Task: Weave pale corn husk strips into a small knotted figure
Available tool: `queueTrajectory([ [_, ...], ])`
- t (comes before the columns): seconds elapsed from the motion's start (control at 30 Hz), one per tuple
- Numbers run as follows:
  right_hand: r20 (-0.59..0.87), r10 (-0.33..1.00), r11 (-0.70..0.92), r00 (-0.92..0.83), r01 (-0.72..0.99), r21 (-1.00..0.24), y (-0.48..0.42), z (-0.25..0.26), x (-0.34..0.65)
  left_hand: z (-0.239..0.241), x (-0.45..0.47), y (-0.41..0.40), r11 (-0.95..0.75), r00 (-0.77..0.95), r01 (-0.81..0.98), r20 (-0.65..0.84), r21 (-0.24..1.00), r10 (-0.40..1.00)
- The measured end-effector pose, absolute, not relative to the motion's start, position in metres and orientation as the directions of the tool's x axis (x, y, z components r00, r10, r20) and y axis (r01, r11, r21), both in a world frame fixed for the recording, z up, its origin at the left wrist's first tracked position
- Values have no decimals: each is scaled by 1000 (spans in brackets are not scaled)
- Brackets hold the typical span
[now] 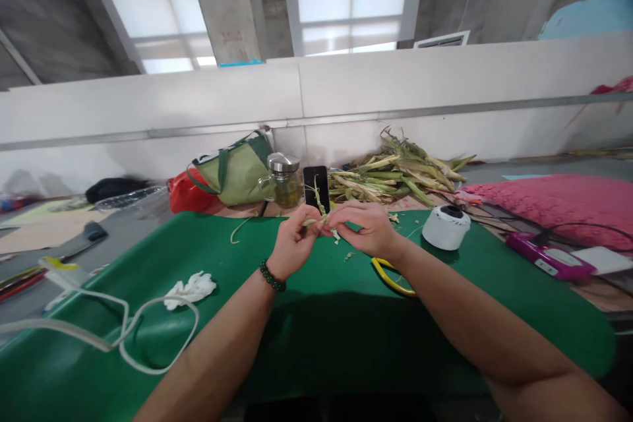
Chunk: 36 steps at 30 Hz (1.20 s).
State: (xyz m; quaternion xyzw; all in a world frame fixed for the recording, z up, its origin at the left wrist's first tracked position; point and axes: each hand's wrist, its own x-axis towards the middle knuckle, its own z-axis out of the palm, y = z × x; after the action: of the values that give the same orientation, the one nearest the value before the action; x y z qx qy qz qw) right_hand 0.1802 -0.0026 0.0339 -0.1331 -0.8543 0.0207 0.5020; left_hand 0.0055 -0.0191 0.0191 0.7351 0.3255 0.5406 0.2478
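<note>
My left hand [295, 241], with a dark green bead bracelet [273, 275] on its wrist, pinches a pale green plant stalk [318, 200]. My right hand [364, 224] grips the same stalk from the other side, fingertips close to those of the left. The stalk's thin upper end sticks up in front of a dark phone [310, 192] standing upright. Small green scraps [349, 256] lie on the green mat [316, 336] below. Beneath my right forearm shows a yellow-handled tool [390, 278], partly covered by the arm.
Behind the mat lie a heap of green stalks [400, 175], a glass jug with a metal lid [285, 184] and a green bag [242, 175]. A white spool [446, 227] and purple power strip [548, 257] are right; crumpled tissue [192, 290] and white cable [126, 326] left.
</note>
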Motion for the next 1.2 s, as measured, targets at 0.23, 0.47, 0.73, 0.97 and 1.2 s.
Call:
queueTrajectory([
  [0.23,838,381,922,-390,235,-309,-3,33,180,18,1,-19,-762,278,354,717,543,640],
  [0.47,761,336,921,-555,361,-144,10,34,188,18,0,-16,-825,415,450,739,342,532],
  [0.73,587,413,853,-697,522,20,1,37,188,13,4,-15,-748,404,481,642,457,652],
  [0.97,565,541,832,-623,495,-250,7,32,181,19,4,-12,-526,350,218,437,822,829],
  [1.2,412,619,751,-669,351,-559,13,31,183,23,-2,-10,-586,396,345,453,734,799],
])
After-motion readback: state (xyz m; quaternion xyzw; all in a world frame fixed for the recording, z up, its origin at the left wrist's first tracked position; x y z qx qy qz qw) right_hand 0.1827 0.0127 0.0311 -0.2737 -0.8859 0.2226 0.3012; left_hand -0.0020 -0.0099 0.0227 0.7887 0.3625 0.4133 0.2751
